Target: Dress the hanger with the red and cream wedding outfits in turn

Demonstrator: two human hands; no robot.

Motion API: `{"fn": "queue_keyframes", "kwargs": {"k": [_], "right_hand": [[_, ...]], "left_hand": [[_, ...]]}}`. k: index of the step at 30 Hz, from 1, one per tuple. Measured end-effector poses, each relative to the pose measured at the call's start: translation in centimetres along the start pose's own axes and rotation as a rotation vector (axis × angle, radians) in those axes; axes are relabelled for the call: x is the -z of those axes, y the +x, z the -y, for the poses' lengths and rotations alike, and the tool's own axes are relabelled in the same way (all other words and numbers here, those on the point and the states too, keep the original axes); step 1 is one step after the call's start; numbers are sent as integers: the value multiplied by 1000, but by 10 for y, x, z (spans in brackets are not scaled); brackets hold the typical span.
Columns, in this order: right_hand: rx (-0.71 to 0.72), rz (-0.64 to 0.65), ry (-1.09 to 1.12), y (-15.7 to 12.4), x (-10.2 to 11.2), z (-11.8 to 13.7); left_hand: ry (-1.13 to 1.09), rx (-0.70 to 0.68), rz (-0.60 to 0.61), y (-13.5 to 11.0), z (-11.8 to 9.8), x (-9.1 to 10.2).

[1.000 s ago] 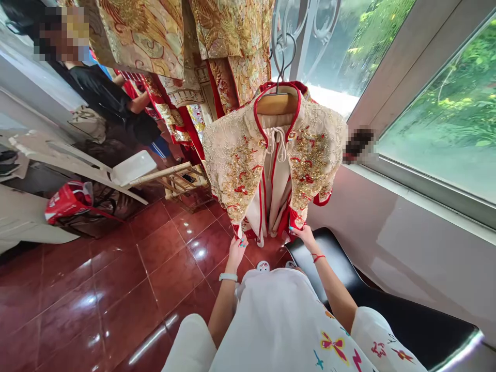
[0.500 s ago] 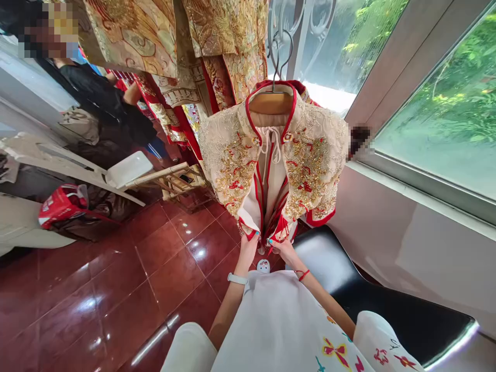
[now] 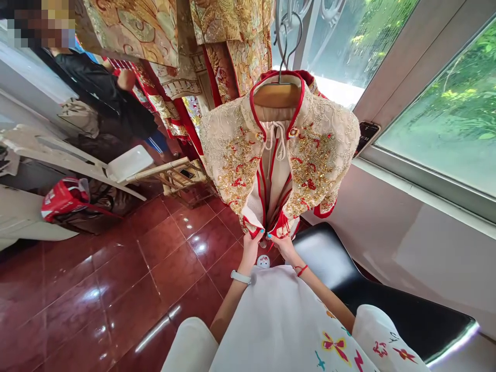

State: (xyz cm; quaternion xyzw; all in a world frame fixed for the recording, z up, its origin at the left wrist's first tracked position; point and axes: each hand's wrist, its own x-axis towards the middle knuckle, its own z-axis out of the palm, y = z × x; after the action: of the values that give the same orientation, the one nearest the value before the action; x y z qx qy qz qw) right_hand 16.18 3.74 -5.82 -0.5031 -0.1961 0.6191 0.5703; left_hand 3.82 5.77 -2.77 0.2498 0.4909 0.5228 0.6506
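L hand [image 3: 250,252] pinches one red-trimmed lower front corner of the jacket [image 3: 230,155], R hand [image 3: 285,248] the other; thumbs almost meet, w/ only a narrow gap btwn. Jacket hangs straight ahead of both hands, long axis running away: lower edge nearest, collar farthest. Neither hand is clearly nearer. Black seat [image 3: 406,310] is low, to R of R hand. Further off, collar's on a hanger [image 3: 278,96]; embroidered garments [image 3: 232,26] hang behind, L of window [image 3: 453,124].

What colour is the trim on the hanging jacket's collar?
Red; the collar trim shows best in the head view.
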Motion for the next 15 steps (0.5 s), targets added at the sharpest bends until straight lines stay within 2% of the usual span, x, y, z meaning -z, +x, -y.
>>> {"fn": "queue_keyframes", "kwargs": {"k": [4, 15], "right_hand": [[-12, 36, 6, 4, 1, 3], [-45, 73, 25, 3, 2, 10]], "left_hand": [[-78, 55, -10, 0, 2, -9], [-90, 66, -1, -1, 4, -24]]}}
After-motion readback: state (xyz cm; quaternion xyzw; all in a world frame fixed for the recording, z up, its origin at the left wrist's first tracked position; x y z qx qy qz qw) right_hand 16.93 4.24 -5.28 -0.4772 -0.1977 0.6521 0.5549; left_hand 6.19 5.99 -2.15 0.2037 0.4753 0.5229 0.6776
